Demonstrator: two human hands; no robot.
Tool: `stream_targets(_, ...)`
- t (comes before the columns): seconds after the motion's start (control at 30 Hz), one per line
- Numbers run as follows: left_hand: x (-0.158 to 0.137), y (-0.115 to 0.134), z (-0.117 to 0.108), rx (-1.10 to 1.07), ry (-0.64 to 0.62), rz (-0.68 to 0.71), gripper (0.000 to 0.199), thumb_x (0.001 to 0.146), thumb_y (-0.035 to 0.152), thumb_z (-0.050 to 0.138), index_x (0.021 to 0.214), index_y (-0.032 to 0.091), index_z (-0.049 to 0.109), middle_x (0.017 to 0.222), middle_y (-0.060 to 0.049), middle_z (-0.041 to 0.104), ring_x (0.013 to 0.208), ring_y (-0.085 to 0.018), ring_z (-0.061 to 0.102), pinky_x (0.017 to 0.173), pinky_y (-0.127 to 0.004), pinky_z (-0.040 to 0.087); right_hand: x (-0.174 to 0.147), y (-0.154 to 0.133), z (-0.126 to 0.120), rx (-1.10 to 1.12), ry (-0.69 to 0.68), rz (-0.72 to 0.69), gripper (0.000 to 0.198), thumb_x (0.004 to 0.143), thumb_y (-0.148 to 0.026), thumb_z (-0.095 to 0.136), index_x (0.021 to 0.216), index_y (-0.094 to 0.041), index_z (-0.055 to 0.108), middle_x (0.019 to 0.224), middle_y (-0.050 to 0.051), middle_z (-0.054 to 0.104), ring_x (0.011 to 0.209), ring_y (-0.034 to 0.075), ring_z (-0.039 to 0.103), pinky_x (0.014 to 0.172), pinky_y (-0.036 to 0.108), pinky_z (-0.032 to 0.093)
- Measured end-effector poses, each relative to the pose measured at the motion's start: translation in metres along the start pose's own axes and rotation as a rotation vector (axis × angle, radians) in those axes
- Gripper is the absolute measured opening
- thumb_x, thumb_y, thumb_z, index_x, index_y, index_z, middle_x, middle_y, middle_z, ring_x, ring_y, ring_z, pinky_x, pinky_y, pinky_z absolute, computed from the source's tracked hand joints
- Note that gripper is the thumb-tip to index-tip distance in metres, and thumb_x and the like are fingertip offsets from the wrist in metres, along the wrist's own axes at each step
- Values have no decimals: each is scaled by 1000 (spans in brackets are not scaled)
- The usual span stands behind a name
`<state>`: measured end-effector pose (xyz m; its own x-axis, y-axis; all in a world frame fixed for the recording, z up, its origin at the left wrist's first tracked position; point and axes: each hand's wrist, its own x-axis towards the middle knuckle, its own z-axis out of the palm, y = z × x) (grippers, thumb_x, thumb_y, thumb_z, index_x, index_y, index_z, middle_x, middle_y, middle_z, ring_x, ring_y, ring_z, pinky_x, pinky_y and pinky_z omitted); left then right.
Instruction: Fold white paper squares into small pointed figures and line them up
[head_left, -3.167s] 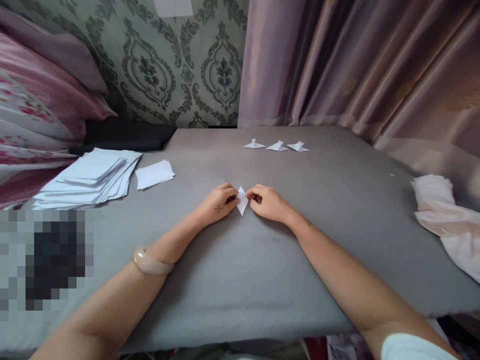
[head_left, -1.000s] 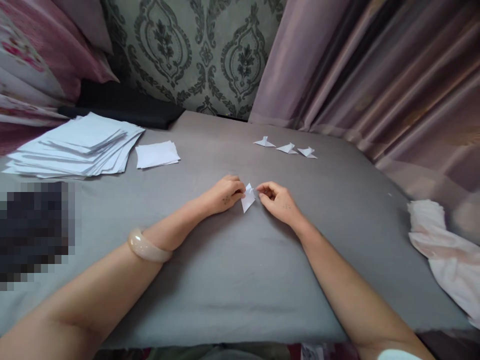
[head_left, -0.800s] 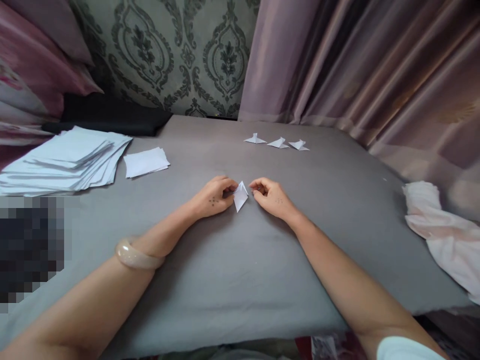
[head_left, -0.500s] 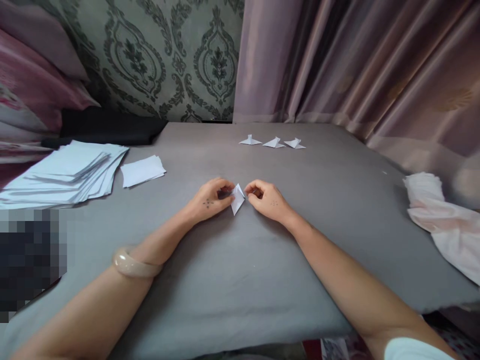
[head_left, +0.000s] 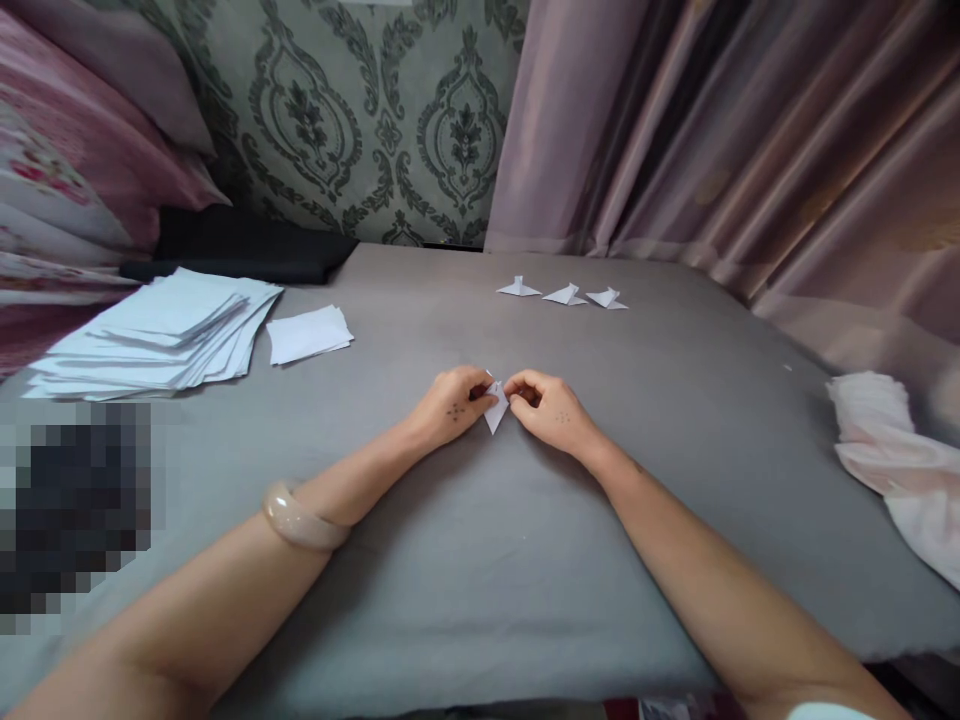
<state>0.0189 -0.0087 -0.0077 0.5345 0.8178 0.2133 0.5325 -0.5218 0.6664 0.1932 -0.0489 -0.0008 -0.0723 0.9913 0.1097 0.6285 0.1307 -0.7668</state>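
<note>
A small piece of folded white paper [head_left: 495, 412], pointed at its lower end, is held just over the grey cloth between my two hands. My left hand [head_left: 457, 405] pinches its left side between thumb and fingers. On the opposite side, the fingertips of my right hand [head_left: 551, 408] are closed on the paper's right edge. The fingers partly cover the paper's upper part, so its exact folds are hard to make out. Farther back stand three folded paper figures [head_left: 564, 295] in a row.
A big stack of white paper sheets [head_left: 157, 335] lies at the left, with a smaller pile of paper [head_left: 309, 335] beside it. Black fabric [head_left: 247, 248] rests behind them. Pale cloth [head_left: 874, 430] lies at the right edge of the grey-covered table [head_left: 480, 580].
My right hand has come in to touch the paper, where a gap showed before. The paper's upper part looks differently folded. The whole view has shifted slightly.
</note>
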Motion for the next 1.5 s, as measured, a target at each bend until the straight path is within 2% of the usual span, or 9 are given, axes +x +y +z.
stream_targets(0.23, 2, -1, 5, 42, 4, 55, 12, 81, 17, 55, 70, 15, 59, 65, 2, 52, 61, -10, 45, 59, -22, 34, 1, -5, 2, 44, 0, 43, 18, 77, -35, 58, 82, -19, 66, 74, 1, 66, 62, 13, 56, 62, 26, 42)
stream_targets(0.47, 3, -1, 6, 65, 6, 60, 10, 79, 12, 55, 73, 15, 61, 67, 1, 55, 64, -11, 47, 60, -22, 35, 2, -7, 3, 29, -4, 67, 15, 77, -32, 56, 77, -19, 65, 69, -1, 65, 61, 13, 56, 62, 26, 42)
stream_targets(0.8, 4, -5, 8, 95, 22, 92, 18, 81, 14, 55, 63, 16, 52, 63, 1, 50, 62, -12, 45, 60, -23, 35, 7, -18, 8, -49, 82, 129, 35, 81, -44, 51, 61, -18, 60, 63, 3, 63, 61, 15, 57, 63, 28, 42)
stream_targets(1.0, 4, -3, 5, 44, -2, 59, 14, 79, 16, 55, 65, 16, 57, 63, 2, 51, 61, -11, 45, 59, -23, 34, 7, -15, 3, 35, 20, 174, 25, 78, -37, 53, 70, -17, 66, 60, 2, 62, 58, 14, 56, 57, 26, 42)
stream_targets(1.2, 3, -1, 4, 35, 4, 56, 17, 83, 21, 55, 68, 15, 61, 63, 1, 53, 60, -11, 46, 57, -23, 34, 9, -16, 4, 31, 31, 218, 23, 75, -37, 57, 69, -17, 69, 56, 3, 60, 57, 15, 57, 53, 25, 42)
stream_targets(1.37, 2, -1, 3, 12, 1, 61, 20, 85, 26, 55, 72, 15, 65, 66, 0, 57, 62, -11, 49, 58, -22, 35, 9, -13, 2, 125, -12, 318, 22, 73, -39, 60, 71, -18, 67, 59, 1, 59, 54, 12, 52, 43, 21, 36)
stream_targets(1.5, 0, 0, 1, 6, -6, 68, 17, 85, 22, 54, 76, 16, 67, 67, 0, 59, 64, -12, 51, 59, -22, 35, 9, -15, -4, 240, -75, 417, 21, 72, -38, 65, 69, -18, 64, 58, -2, 53, 47, 7, 43, 38, 19, 28)
